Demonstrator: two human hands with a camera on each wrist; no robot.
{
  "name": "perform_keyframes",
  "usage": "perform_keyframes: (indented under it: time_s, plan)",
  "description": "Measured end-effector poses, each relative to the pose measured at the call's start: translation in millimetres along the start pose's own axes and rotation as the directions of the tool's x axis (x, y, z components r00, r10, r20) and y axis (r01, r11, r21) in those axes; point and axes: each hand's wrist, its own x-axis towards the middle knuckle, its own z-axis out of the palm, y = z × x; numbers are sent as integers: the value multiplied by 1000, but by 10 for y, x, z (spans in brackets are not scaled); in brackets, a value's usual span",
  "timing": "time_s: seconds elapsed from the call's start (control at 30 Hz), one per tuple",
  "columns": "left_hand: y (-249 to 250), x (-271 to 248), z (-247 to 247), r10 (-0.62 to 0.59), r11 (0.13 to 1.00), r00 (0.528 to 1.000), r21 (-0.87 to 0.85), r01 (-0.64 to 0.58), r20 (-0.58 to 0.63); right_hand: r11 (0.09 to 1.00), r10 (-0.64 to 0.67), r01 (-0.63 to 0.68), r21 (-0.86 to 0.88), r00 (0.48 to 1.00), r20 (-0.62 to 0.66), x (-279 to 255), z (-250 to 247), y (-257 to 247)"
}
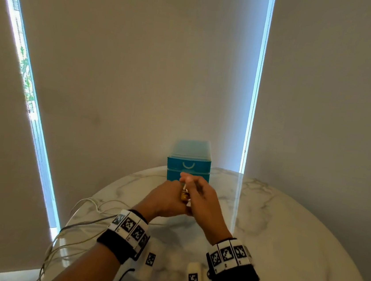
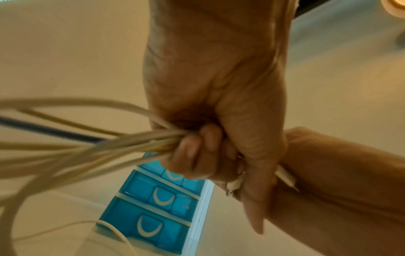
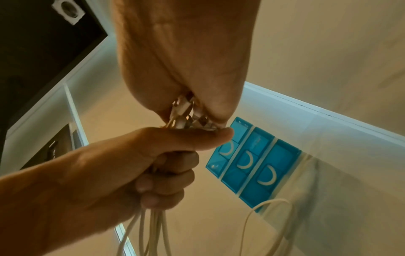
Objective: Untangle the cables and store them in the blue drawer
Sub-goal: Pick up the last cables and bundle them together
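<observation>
Head view: both hands meet above a round marble table [image 1: 285, 232], before the blue drawer unit [image 1: 188, 163]; pale cables [image 1: 73, 227] trail left over the edge, blinds behind. Left wrist view: the left hand [image 2: 210, 97] fists a cable bundle [image 2: 98, 147]. Right wrist view: the right hand [image 3: 186, 57] pinches the connectors [image 3: 186, 114] protruding above the left thumb.

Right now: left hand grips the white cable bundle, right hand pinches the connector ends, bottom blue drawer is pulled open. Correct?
Not quite: all three blue drawers are closed, as the right wrist view shows. The left hand does grip the white cable bundle, and the right hand pinches the connector ends.
</observation>
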Motion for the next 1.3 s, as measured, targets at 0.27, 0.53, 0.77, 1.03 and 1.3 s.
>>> perform_keyframes:
  time_s: [0.27, 0.53, 0.77, 1.03, 1.3]
  plan:
    - [78, 11, 8, -41, 999, 999, 8, 41, 22, 984, 76, -66, 167, 995, -56, 105, -43, -50]
    - [75, -57, 46, -24, 993, 998, -117, 30, 52, 991, 56, -54, 123, 998, -12, 37, -5, -21]
    - [67, -4, -123, -50, 977, 997, -211, 36, -59, 964, 186, -199, 175, 979, 88, 103, -5, -40]
    - [121, 51, 38, -31, 999, 1000, -12, 31, -2, 997, 36, -33, 69, 998, -45, -6, 7, -28]
    - [229, 96, 130, -114, 992, 990, -53, 110, -83, 964, 121, -56, 260, 962, -243, -5, 58, -22]
